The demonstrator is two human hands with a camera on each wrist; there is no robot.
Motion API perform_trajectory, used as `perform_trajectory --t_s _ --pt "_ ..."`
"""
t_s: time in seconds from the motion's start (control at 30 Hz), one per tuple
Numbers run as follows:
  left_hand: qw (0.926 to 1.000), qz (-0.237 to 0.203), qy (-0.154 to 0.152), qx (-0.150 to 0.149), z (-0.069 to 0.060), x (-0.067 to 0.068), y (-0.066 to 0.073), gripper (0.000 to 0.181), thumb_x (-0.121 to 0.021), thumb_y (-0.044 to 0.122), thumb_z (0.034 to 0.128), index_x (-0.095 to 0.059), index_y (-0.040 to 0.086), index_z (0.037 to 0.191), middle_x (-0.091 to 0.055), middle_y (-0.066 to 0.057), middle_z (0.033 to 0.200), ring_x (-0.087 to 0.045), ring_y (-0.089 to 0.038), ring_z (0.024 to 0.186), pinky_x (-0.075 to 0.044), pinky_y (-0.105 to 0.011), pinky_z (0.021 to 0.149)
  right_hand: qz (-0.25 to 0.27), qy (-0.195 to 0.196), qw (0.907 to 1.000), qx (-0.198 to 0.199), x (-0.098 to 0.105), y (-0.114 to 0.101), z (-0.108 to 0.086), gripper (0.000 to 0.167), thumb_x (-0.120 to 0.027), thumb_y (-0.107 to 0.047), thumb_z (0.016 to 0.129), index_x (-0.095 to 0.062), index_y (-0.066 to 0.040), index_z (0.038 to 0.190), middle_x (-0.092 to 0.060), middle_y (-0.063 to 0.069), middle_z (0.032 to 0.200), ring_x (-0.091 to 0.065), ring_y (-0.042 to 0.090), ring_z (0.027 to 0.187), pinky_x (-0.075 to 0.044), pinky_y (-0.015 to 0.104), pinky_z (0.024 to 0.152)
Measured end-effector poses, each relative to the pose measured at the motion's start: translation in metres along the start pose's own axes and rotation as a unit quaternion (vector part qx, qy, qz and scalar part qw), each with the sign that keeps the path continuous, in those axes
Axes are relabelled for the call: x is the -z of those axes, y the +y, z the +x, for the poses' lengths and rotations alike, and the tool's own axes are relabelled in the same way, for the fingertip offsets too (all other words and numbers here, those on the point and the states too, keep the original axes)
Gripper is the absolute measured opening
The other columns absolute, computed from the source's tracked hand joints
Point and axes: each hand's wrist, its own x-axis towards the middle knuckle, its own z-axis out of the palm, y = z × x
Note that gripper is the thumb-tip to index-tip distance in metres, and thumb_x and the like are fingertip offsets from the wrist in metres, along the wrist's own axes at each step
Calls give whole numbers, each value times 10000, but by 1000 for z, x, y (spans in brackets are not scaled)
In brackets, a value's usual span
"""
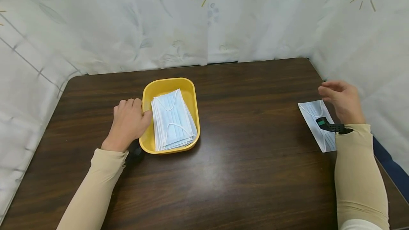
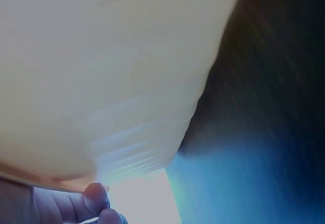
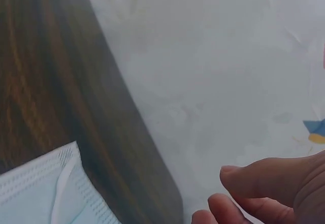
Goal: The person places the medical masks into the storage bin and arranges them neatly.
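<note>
My left hand grips the left rim of a yellow plastic basket, its thumb laid over the edge. In the left wrist view the fingers curl at the rim beside the pale basket wall. Inside the basket lies a stack of light blue face masks with white ear loops. A single face mask lies flat near the table's right edge. Above and just beyond it hovers my right hand, fingers loosely bent and holding nothing. The right wrist view shows that mask's corner apart from the fingers.
Everything stands on a dark brown wood-grain table. White printed curtains hang behind it and along both sides. A black strap with a small device is around the right wrist, above part of the single mask.
</note>
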Motion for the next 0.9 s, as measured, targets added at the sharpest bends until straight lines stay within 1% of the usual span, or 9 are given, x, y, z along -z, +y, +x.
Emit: perform_trajectory --t_s 0.07,0.13,0.23,0.33,0.43,0.5,0.67,0.77,0.9 --pt "10000 -7 -52 16 0 0 0 306 -392 230 960 -510 -32 855 -485 -186 795 -404 -377 817 -317 -481 731 -538 123 9985 -65 1 3 2 147 -746 -134 927 -703 -212 1045 -703 -211 892 -679 -38 801 -540 136 681" --pt "9999 -18 -94 32 0 0 -1 313 -390 233 963 -515 -37 866 -489 -190 803 -406 -383 826 -321 -490 736 -1059 236 9940 -134 3 5 4 162 -738 -168 936 -677 -239 1068 -670 -258 899 -656 -72 809 -529 125 685" --pt "10000 -19 -84 33 0 0 -1 310 -394 233 964 -516 -36 869 -490 -188 801 -407 -383 827 -318 -484 733 -1472 325 9885 -145 7 9 8 179 -733 -180 939 -655 -235 1090 -644 -298 886 -630 -98 799 -516 119 683" --pt "10000 -20 -51 20 0 0 -2 304 -400 233 965 -511 -29 859 -482 -182 789 -402 -373 811 -310 -471 726 -1659 236 9858 -133 13 13 10 203 -740 -164 933 -643 -202 1107 -643 -315 866 -626 -111 785 -512 117 684" --pt "10000 -16 -36 14 0 0 -1 301 -400 232 966 -505 -25 849 -475 -177 779 -400 -366 799 -305 -459 720 -1838 60 9828 -194 19 16 10 218 -744 -172 933 -639 -203 1121 -636 -325 879 -630 -117 797 -514 117 701" --pt "10000 -25 -59 8 1 0 -1 300 -399 231 966 -505 -26 853 -475 -177 779 -400 -365 796 -303 -454 716 -1970 -55 9800 -277 22 17 10 234 -741 -208 940 -628 -210 1144 -627 -338 891 -629 -115 807 -508 112 714" --pt "10000 -46 -81 -20 2 -1 -1 302 -396 228 965 -510 -32 861 -480 -180 784 -404 -369 795 -300 -448 712 -2039 -254 9780 -347 31 19 9 239 -734 -238 948 -631 -227 1163 -633 -345 900 -641 -99 818 -501 104 723" --pt "9999 -58 -103 -18 3 -1 -1 309 -390 231 966 -511 -35 865 -484 -186 792 -406 -377 805 -305 -461 718 -2193 -465 9736 -421 36 20 9 298 -738 -263 947 -630 -158 1205 -635 -342 902 -643 -98 833 -522 108 736" --pt "9998 -94 -146 1 3 -1 -2 317 -385 233 969 -515 -41 877 -487 -192 803 -404 -386 818 -306 -475 725 -2696 -830 9574 -612 40 20 10 555 -728 -367 948 -544 -23 1344 -596 -366 907 -616 -112 856 -534 111 758"
